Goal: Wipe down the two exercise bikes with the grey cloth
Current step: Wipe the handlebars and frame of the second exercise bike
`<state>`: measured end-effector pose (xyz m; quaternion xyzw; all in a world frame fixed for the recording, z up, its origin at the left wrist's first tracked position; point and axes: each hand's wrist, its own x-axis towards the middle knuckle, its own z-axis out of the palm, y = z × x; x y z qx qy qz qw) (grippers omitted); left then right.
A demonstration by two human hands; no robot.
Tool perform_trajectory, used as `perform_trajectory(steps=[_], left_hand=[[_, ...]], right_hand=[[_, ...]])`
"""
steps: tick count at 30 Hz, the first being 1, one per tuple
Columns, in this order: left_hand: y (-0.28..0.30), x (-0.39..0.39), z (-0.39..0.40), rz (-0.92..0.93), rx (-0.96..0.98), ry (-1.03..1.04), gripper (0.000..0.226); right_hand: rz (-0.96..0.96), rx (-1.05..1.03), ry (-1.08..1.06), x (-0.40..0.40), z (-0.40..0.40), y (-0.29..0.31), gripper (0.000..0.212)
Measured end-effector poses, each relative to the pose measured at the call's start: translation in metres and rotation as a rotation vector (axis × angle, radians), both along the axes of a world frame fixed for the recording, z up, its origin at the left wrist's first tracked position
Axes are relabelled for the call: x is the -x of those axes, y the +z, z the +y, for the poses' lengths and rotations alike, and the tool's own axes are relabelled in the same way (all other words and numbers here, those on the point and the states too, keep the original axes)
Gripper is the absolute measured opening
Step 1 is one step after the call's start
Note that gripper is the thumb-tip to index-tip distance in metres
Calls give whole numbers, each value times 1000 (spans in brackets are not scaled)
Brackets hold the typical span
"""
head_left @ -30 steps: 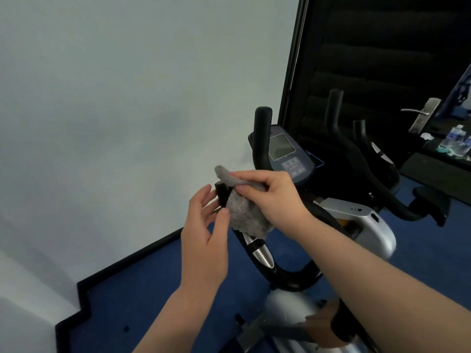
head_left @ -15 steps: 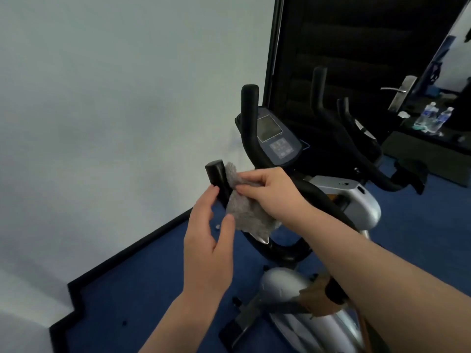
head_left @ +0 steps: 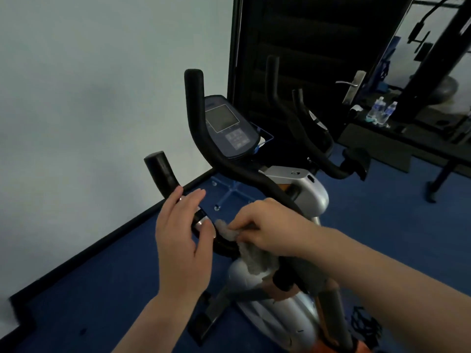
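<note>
Right now the right hand (head_left: 265, 230) is pinching the grey cloth (head_left: 251, 253) and pressing it around the bottom bend of the near exercise bike's black handlebar (head_left: 224, 171), with the rest of the cloth hanging below the knuckles over the silver frame (head_left: 239, 276). Just to the left of that pinch, the left hand (head_left: 182, 238) is resting on the same bar with fingers loosely spread, thumb lying near the chrome pulse sensor (head_left: 201, 220); it is steadying rather than clamping. To wipe this step well, the cloth probably wants wrapping fully round the tube, so the underside is being cleaned too, while the left hand is bracing the bar against the push. The cloth is looking fluffy, crumpled and dry, bunched rather than flat. Above the grip the foam-covered bar end (head_left: 159, 169) is standing bare, and beyond it the console (head_left: 229, 128). Farther off to the right, a second bike (head_left: 313, 138) is waiting, seemingly untouched.
</note>
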<state>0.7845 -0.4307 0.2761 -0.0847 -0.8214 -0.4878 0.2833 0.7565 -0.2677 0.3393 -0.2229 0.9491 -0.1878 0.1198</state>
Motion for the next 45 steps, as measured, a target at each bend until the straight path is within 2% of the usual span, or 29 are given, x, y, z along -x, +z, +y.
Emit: perform_trajectory(steps=[7, 11, 16, 19, 22, 25, 28, 31, 35, 41, 45], left_hand=[[-5, 2, -11, 50, 129, 1, 39], [-6, 3, -16, 67, 157, -29, 39], [-2, 1, -20, 39, 103, -56, 40], [2, 0, -35, 77, 56, -15, 39], [6, 5, -51, 20, -127, 75, 39], [9, 9, -55, -40, -161, 51, 43], [11, 10, -57, -38, -143, 8, 44], [12, 12, -63, -20, -136, -20, 44], [12, 13, -69, -38, -136, -73, 44], [17, 21, -76, -10, -128, -113, 47], [26, 25, -77, 15, -148, -125, 49]], right_hand=[[140, -188, -55, 15, 38, 12, 29], [88, 17, -15, 1, 15, 2, 23], [43, 33, -107, 0, 21, 8, 19], [146, -6, -265, -13, 16, 3, 13], [262, 67, -331, -37, -15, -16, 16], [274, 258, -405, -56, -27, -26, 24], [107, 418, -376, -69, -15, -22, 45], [21, 430, -283, -78, -7, -18, 62], [278, 352, -322, -81, -15, -31, 66], [661, 377, -405, -77, -51, -51, 52], [775, 418, -415, -48, -95, -37, 45]])
